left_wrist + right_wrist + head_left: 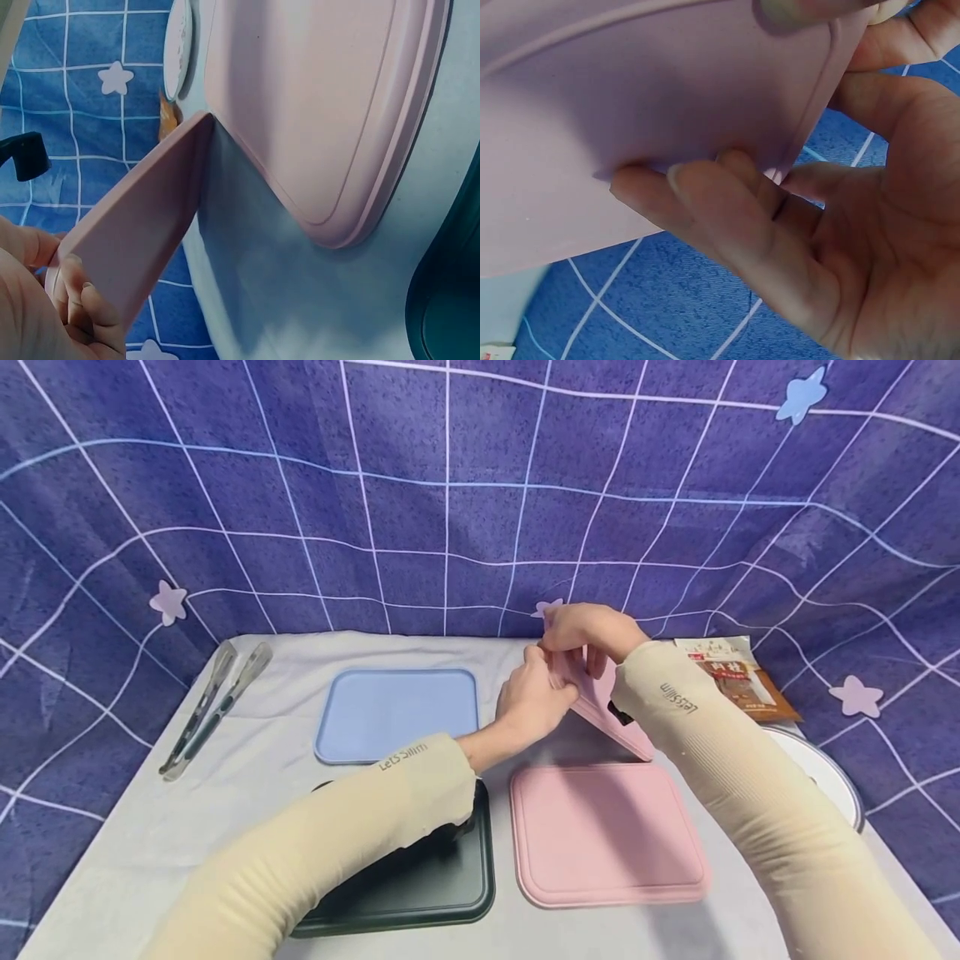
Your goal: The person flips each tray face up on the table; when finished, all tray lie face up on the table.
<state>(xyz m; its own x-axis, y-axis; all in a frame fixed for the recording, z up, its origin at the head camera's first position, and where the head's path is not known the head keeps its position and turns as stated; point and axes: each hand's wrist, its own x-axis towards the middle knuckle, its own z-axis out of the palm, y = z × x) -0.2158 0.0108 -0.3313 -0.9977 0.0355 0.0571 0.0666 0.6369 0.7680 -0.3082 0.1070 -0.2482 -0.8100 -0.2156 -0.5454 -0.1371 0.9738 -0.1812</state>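
Note:
Both hands hold a pink rectangular tray (592, 700) up on a slant near the back of the table. Its lower corner rests by the far edge of a second pink tray (607, 839), which lies flat. My left hand (531, 695) pinches the raised end, as the left wrist view also shows on the held tray's side (142, 240). Close beside it, my right hand (596, 631) grips the same end from above. In the right wrist view its curled fingers (727, 217) press against the tray's face. The left forearm partly hides a dark green tray (420, 885).
A blue tray (397, 714) lies at the back left, with metal tongs (217, 710) farther left. At the right are a brown food packet (742, 685) and a round white plate (817, 768), partly behind the right sleeve. A purple gridded curtain (450, 510) hangs behind.

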